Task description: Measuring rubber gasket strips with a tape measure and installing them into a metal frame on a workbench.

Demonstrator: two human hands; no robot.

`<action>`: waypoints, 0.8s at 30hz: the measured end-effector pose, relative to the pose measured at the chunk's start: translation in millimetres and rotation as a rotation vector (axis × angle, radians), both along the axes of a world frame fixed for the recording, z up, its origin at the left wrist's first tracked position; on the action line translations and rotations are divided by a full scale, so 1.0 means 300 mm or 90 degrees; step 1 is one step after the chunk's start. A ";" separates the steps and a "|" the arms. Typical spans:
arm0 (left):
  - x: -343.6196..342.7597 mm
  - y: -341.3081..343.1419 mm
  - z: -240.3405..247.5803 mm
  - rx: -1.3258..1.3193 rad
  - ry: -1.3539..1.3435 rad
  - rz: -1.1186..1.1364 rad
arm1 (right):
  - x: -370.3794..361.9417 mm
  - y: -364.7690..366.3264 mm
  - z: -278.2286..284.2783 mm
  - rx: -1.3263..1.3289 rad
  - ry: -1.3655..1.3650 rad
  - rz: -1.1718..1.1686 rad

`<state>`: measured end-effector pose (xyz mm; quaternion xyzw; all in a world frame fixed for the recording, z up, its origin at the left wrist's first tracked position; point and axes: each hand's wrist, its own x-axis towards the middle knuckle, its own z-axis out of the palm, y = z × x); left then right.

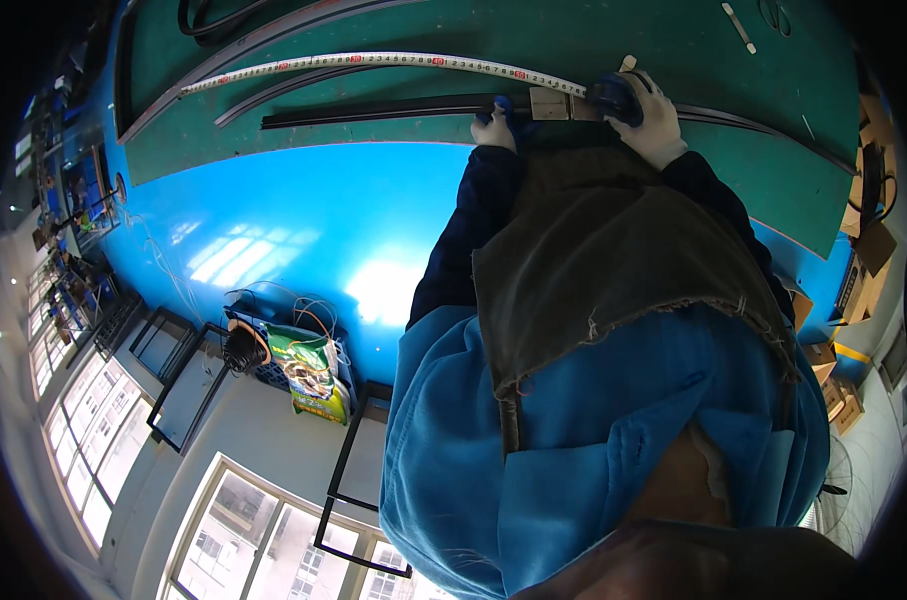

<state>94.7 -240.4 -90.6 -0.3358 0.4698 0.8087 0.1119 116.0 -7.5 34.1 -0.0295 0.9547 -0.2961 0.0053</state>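
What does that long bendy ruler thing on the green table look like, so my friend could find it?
Start at the green mat covering the worktable. A long white measuring tape runs across it, from far on the person's left to their gloved right hand, just above a straight black bar. It is the only pale strip with tiny marks; the strips around it are dark and plain.

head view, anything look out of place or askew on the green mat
Nothing looks spilled or broken. The tape measure lies stretched out along the green mat, beside the black strip. The left hand rests on the strip; the right hand holds the blue tape case. Their curve is only lens bend.
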 end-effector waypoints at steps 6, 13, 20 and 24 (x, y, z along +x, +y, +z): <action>-0.014 0.000 0.130 0.085 -0.084 0.052 | -0.012 0.003 0.013 0.000 0.004 0.001; -0.139 -0.178 0.031 0.027 -0.065 0.220 | -0.006 -0.005 0.042 0.029 0.045 0.034; -0.338 -0.971 -0.033 0.318 0.355 0.121 | -0.033 -0.064 0.090 0.016 0.026 0.127; -0.418 -0.798 0.184 0.106 0.139 0.279 | -0.006 -0.049 0.075 0.058 0.025 0.092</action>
